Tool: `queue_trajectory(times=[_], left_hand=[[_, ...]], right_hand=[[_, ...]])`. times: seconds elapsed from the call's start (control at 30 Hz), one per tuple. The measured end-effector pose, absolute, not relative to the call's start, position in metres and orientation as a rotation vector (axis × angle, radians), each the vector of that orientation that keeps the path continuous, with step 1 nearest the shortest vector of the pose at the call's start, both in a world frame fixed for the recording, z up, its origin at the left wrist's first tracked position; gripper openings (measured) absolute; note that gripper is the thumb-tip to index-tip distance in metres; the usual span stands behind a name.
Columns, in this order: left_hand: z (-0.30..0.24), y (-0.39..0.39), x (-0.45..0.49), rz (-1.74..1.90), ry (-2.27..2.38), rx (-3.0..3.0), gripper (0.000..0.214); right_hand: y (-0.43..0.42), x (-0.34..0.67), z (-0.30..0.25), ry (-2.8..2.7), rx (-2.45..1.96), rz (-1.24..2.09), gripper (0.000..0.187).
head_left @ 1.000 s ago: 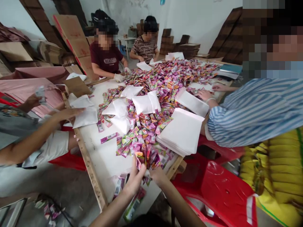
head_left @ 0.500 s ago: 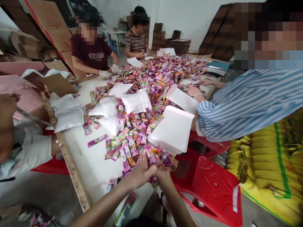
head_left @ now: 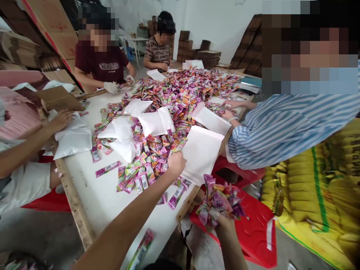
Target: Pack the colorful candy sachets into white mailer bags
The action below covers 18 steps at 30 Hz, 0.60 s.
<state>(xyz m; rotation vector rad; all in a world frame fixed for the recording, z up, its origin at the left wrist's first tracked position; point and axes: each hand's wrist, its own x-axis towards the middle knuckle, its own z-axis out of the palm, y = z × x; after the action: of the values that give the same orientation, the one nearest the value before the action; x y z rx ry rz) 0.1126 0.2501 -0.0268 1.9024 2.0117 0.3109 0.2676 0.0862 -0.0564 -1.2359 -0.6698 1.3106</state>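
Note:
My right hand (head_left: 221,221) is wrapped round a bunch of small purple, pink and orange snack sachets (head_left: 221,200), held off the table's right edge above a red stool. Fingers curled, my left hand (head_left: 177,164) grips the left edge of a flat white mailer bag (head_left: 201,150), which lies at the table's right side. Just left of that hand, loose sachets (head_left: 152,165) are spread on the white table. Behind them lie several filled white bags (head_left: 156,120).
A large heap of sachets (head_left: 182,90) covers the far table. Co-workers sit around it; one person's hand (head_left: 62,119) touches white bags at left, and a striped sleeve (head_left: 281,129) reaches in at right. Red stools (head_left: 253,225) and yellow sacks (head_left: 303,195) stand at right.
My hands have parted. The right has carried the sachet bunch right, past the table edge; the left has moved up to the white mailer bag. The left co-worker's hand has reached the white bags.

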Motion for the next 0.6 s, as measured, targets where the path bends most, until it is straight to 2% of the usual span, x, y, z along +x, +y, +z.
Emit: queue_trajectory(times=[0.07, 0.13, 0.3, 0.47, 0.53, 0.6], left_hand=[[-0.027, 0.248, 0.106, 0.367, 2.066, 1.856, 0.046], [-0.027, 0.248, 0.1, 0.413, 2.078, 1.806, 0.053], [-0.024, 0.252, 0.097, 0.571, 1.99, 1.837, 0.027], [-0.004, 0.25, 0.085, 0.893, 1.819, 1.759, 0.012], [0.01, 0.248, 0.058, 0.968, 1.652, 1.664, 0.012], [0.024, 0.244, 0.017, 1.023, 1.329, 1.505, 0.024]], right_hand=[[0.085, 0.269, -0.056, -0.605, -1.23, 1.297, 0.036], [0.085, 0.272, -0.053, -0.61, -1.228, 1.286, 0.034], [0.085, 0.274, -0.042, -0.698, -1.218, 1.225, 0.033], [0.077, 0.277, -0.044, -0.608, -1.221, 1.219, 0.031], [0.073, 0.286, -0.047, -0.562, -1.209, 1.202, 0.03], [0.07, 0.298, -0.049, -0.552, -1.192, 1.173, 0.026]])
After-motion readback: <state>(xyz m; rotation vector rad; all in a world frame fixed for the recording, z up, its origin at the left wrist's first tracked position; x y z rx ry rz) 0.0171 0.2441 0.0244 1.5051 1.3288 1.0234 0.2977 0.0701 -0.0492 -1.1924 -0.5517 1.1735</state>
